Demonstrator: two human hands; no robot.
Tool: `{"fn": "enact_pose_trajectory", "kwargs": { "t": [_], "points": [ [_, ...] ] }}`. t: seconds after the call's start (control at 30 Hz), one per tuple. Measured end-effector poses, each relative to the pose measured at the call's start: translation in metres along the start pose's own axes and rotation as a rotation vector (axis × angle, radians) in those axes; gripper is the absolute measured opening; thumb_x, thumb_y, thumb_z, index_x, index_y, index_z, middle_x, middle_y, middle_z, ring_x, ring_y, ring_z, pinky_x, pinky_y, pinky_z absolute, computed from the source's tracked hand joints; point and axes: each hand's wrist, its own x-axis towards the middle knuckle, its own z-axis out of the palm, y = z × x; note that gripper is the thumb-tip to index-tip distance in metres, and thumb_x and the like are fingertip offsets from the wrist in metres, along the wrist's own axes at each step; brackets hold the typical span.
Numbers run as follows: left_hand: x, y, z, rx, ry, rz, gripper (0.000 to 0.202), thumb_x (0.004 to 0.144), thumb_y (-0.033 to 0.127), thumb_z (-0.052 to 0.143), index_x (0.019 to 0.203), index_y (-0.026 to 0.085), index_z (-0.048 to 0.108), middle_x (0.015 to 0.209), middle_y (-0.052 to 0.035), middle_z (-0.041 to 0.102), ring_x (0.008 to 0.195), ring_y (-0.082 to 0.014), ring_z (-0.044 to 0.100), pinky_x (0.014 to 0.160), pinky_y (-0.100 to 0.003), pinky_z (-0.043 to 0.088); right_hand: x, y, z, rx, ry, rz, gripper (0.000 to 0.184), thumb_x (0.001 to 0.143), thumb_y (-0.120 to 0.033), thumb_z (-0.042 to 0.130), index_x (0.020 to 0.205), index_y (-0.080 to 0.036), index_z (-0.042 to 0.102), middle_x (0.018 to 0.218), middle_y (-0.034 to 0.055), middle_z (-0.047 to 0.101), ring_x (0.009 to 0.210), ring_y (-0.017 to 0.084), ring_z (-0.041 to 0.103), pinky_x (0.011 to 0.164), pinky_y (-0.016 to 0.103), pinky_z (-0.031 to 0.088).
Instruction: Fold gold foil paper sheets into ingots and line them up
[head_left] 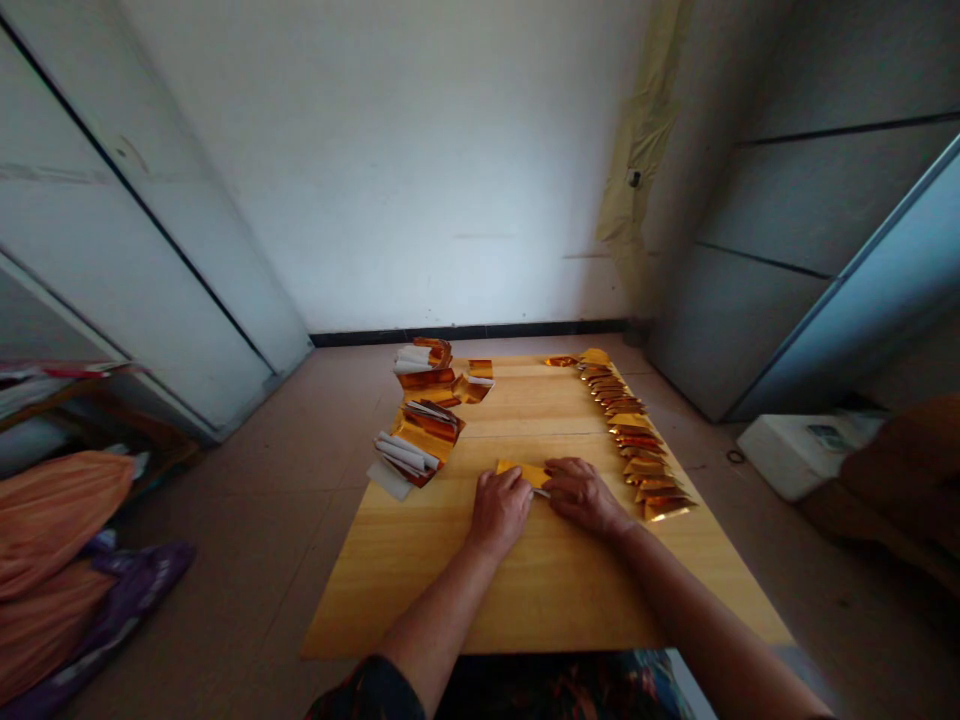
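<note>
A small sheet of gold foil paper (523, 470) lies on the wooden table (480, 590) between my hands, its white underside showing at the near edge. My left hand (500, 508) is closed on the sheet's left part, fingertips pressed down on it. On the right part my right hand (585, 494) bears down, its fingers bent and gripping the near edge. Loose stacks of gold and white paper (424, 440) sit at the table's left side. Along the right side runs a long row of folded gold paper pieces (637, 440), standing close against one another.
A white wall (450, 180) rises behind the table. Cabinets (787, 220) stand at the right, and a white box (787, 455) is on the floor there. Orange cloth (60, 520) and a purple bag (142, 600) lie at the left.
</note>
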Motion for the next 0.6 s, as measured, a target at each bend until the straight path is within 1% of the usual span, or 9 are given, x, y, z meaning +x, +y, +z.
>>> {"fn": "enact_pose_trajectory", "kwargs": {
  "t": [0.2,0.33,0.47,0.6],
  "points": [
    [-0.002,-0.001,-0.003,-0.049,-0.025,0.005,0.011,0.085,0.02,0.053,0.083,0.022,0.064,0.11,-0.0047,0.062,0.099,-0.0185,0.058,0.094,-0.04,0.038,0.004,-0.006,-0.001,-0.037,-0.011,0.018,0.016,0.085,-0.026,0.056,0.089,-0.026,0.072,0.119,0.0063,0.061,0.11,0.023,0.051,0.093,0.04,0.039],
    [-0.004,-0.004,-0.008,-0.083,-0.048,0.028,0.014,0.082,0.019,0.055,0.089,0.024,0.066,0.115,-0.005,0.06,0.104,-0.0198,0.056,0.1,-0.044,0.034,0.009,-0.006,0.0,-0.037,-0.037,0.069,0.017,0.086,-0.029,0.055,0.084,-0.027,0.072,0.115,0.0048,0.063,0.107,0.022,0.053,0.091,0.038,0.039],
    [-0.005,-0.006,-0.013,-0.089,-0.087,0.061,0.019,0.082,0.02,0.055,0.098,0.025,0.065,0.106,-0.0047,0.06,0.099,-0.0198,0.056,0.104,-0.047,0.027,0.018,-0.007,0.002,-0.024,-0.054,0.147,0.013,0.083,-0.031,0.06,0.082,-0.026,0.071,0.106,0.0031,0.065,0.1,0.02,0.055,0.088,0.035,0.04],
    [-0.007,-0.008,-0.015,-0.064,-0.107,0.088,0.018,0.082,0.019,0.053,0.096,0.025,0.063,0.102,-0.0036,0.059,0.098,-0.0193,0.056,0.107,-0.05,0.022,0.025,-0.01,0.004,-0.045,-0.061,0.215,0.012,0.08,-0.035,0.064,0.079,-0.026,0.071,0.101,0.0024,0.065,0.096,0.019,0.055,0.085,0.033,0.039]
  ]
}}
